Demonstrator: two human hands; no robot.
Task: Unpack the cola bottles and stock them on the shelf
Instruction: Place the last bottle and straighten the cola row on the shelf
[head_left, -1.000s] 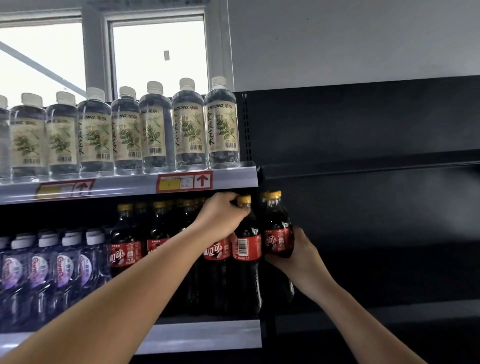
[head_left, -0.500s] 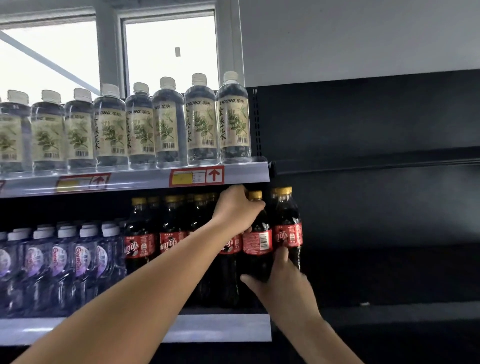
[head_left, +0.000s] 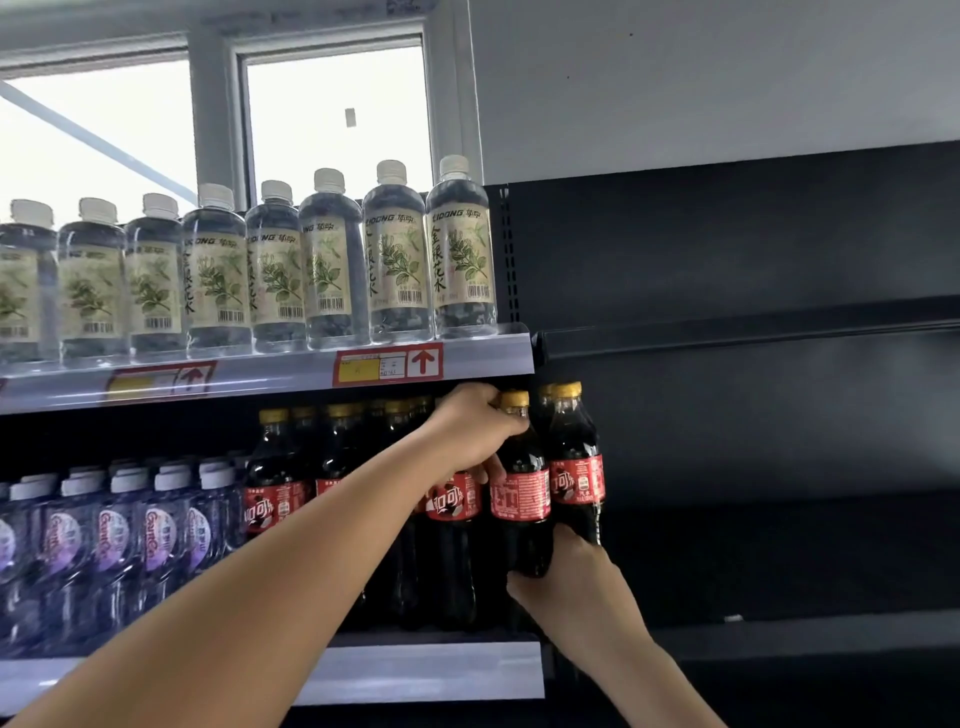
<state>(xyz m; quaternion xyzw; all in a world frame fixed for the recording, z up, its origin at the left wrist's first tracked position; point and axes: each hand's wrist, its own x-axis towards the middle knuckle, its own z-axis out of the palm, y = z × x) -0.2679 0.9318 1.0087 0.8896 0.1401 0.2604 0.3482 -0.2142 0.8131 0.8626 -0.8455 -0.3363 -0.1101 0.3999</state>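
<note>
Several cola bottles (head_left: 280, 499) with yellow caps and red labels stand in rows at the right end of the middle shelf (head_left: 426, 670). My left hand (head_left: 470, 434) reaches in from the lower left and grips the top of a front-row cola bottle (head_left: 452, 506), hiding its cap. Just to the right, my right hand (head_left: 574, 587) comes up from below and holds the lower body of the neighbouring cola bottle (head_left: 519, 493). The thumb lies between this bottle and the rightmost cola bottle (head_left: 576, 480). The bottles' bases are hidden by my hand and arm.
Purple-labelled water bottles (head_left: 111, 530) fill the left of the same shelf. Clear herbal-drink bottles (head_left: 332, 270) line the upper shelf (head_left: 260, 376), which hangs close over the cola caps. A dark shelving unit (head_left: 753, 332) stands to the right. A window (head_left: 332, 119) is behind.
My right hand has dropped from the side of the rightmost cola bottle to the lower body of the one beside it. My left hand has stayed on its bottle top.
</note>
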